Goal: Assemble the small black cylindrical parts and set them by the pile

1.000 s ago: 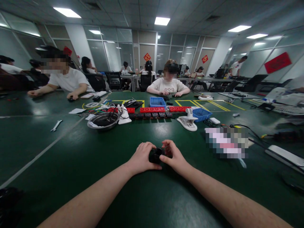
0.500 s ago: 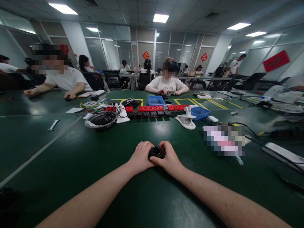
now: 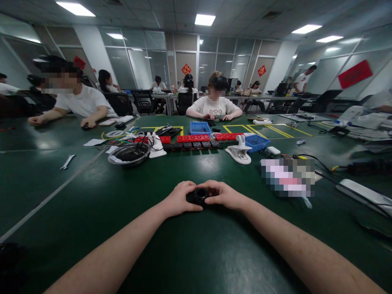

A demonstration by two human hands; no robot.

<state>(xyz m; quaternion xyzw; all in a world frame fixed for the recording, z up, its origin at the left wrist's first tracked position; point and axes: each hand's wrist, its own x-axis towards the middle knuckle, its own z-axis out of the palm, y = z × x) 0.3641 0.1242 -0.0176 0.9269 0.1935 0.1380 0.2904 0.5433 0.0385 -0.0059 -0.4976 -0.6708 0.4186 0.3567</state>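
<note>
Watching remotely through the head camera, I take twelve o'clock as straight ahead across the green tabletop [image 3: 159, 175] and put the black part [image 3: 197, 199] at the centre of the dial. The left hand [image 3: 178, 200] sits at nine o'clock, its fingers wrapped over the far side and its thumb along the near side, so the body of the part lies in that grasp. The right hand [image 3: 226, 195] comes in from three o'clock, fingers curved narrowly about the round mouth, thumb at its near-right edge. Neither hand is nearer: both are touching. The mouth lies toward the right hand, the bulk toward the left. The mouth faces up, so I judge the bore to stand roughly upright; I see no long side that settles the long axis.

At ten o'clock, well apart, stands a metal bowl [image 3: 128, 163]; near one o'clock is a white clip stand [image 3: 239, 155].

The left hand covers much of the part, and I cannot tell whether its underside rests on the tabletop. The inside of the mouth is too dark to read, and the right fingertips behind it are partly hidden. Toward eight o'clock, a dark shape [image 3: 10, 255] is cut off by the frame.
</note>
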